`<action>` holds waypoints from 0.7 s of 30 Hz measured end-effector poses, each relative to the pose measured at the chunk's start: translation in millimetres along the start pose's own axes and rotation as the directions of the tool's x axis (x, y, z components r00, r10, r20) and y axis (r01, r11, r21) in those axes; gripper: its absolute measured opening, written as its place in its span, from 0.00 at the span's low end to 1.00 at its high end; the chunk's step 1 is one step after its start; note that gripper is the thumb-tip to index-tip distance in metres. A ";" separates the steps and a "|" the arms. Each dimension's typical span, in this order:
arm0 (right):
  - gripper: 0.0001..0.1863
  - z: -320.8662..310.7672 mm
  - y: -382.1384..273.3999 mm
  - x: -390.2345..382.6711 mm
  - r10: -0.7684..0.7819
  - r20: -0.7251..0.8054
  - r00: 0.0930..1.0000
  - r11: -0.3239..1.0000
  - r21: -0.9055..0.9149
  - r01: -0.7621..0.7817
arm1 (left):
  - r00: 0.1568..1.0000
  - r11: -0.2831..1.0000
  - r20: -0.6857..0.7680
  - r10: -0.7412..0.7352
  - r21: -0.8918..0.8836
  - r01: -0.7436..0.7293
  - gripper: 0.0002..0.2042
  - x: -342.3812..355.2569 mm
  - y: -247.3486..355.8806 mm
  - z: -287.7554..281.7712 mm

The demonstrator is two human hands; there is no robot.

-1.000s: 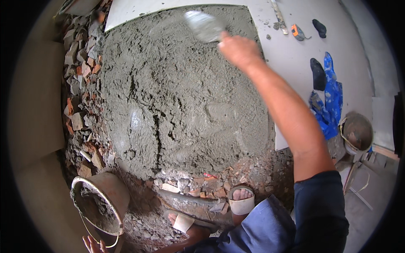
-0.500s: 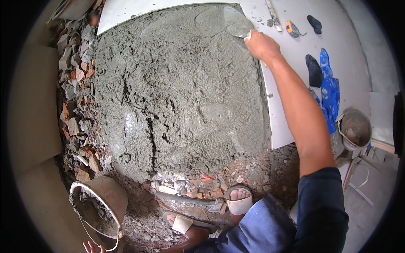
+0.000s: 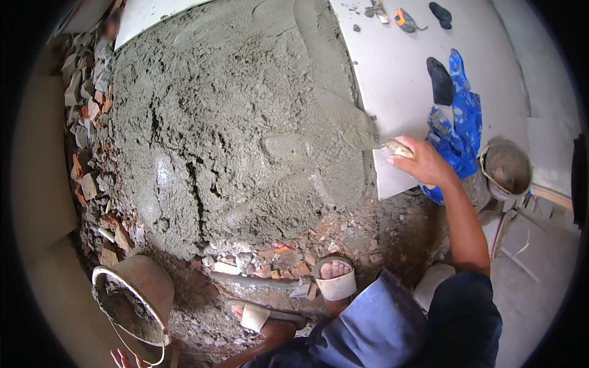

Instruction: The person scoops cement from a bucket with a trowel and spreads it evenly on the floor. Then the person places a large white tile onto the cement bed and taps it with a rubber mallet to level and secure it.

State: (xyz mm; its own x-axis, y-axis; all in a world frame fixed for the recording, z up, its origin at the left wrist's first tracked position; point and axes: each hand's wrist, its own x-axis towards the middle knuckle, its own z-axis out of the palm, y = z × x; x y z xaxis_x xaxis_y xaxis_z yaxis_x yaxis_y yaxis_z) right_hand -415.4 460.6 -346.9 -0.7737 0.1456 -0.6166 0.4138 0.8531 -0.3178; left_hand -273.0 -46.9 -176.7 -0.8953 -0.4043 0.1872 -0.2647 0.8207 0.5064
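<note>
My right hand (image 3: 422, 161) grips the handle of a trowel (image 3: 353, 122), whose mortar-caked blade lies on the right edge of a wide bed of wet grey mortar (image 3: 239, 122), beside a white floor tile (image 3: 399, 73). A smoothed strip runs up the mortar's right side. Only the fingertips of my left hand (image 3: 123, 358) show at the bottom edge, spread and holding nothing, just under a rusty bucket (image 3: 136, 300) with mortar in it. My sandalled feet (image 3: 334, 279) stand on rubble at the bed's near edge.
Broken brick rubble (image 3: 89, 153) borders the mortar on the left and front. On the white tile lie a blue cloth (image 3: 460, 116), dark sandals (image 3: 439, 80) and a small orange tool (image 3: 405, 18). A second dirty bucket (image 3: 504, 168) stands at right.
My right hand has drawn the trowel from the far top of the mortar bed down along its right edge toward me, leaving a smoothed strip.
</note>
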 end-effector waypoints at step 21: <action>0.22 49.0 72.3 -42.7 -0.129 0.131 0.983 0.987 0.113 0.114 | 0.992 0.985 0.019 0.126 0.118 -0.127 0.23 -13.9 25.1 5.9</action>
State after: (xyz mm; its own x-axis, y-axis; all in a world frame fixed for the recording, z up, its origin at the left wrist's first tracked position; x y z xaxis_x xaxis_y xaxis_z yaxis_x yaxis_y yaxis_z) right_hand -329.0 491.6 -378.8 -0.7509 -0.0327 -0.6596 0.3739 0.8022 -0.4654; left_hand -269.4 -18.3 -171.5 -0.9282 -0.2899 0.2332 -0.1889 0.9072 0.3759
